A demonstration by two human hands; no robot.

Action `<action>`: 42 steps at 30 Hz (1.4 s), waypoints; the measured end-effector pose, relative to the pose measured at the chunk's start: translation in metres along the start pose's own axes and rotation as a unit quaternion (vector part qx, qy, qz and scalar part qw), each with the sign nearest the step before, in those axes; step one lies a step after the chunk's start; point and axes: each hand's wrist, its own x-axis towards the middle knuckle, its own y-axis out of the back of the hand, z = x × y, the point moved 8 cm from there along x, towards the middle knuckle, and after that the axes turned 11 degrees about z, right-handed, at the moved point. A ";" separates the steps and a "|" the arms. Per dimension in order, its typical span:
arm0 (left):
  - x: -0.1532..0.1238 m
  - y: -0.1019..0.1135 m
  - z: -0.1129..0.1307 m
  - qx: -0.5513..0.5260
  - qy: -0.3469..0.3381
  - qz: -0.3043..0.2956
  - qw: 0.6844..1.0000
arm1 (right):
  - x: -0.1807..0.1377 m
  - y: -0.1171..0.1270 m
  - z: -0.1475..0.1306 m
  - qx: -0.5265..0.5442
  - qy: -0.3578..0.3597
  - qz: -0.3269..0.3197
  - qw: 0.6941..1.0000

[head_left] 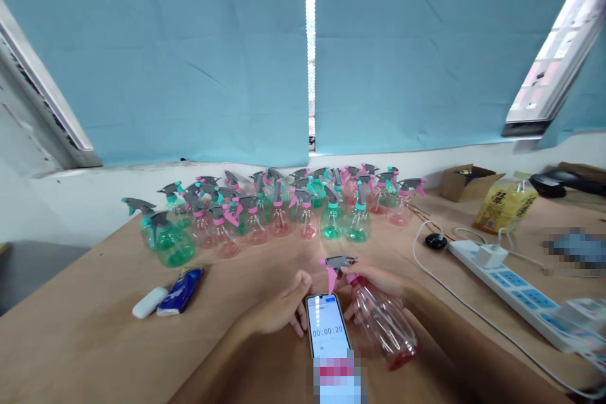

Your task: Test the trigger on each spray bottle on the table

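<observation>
The right hand grasps a pink-tinted spray bottle at its neck, tilted, base toward the lower right, beside a smartphone showing 00:00:20. The left hand is loosely curled at the phone's left edge; whether it grips it, I cannot tell. Beyond, green and pink spray bottles crowd the surface.

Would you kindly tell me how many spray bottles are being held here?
1: the pink spray bottle in the right hand, tilted beside the phone. The other bottles are crowded farther back on the table, some partly hidden.
</observation>
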 end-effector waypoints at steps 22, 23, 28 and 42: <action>0.001 0.046 0.010 0.062 -0.071 0.100 0.990 | -0.019 -0.019 -0.117 -0.079 0.415 0.129 0.897; 0.004 0.053 0.014 0.064 -0.089 0.118 0.987 | -0.020 -0.024 -0.125 -0.080 0.450 0.129 0.880; 0.020 0.075 0.018 0.009 -0.155 0.186 0.970 | 0.005 -0.046 -0.132 -0.132 0.526 0.132 0.830; 0.033 0.092 -0.013 -0.042 -0.124 0.238 0.962 | 0.024 -0.054 -0.127 -0.199 0.528 0.120 0.817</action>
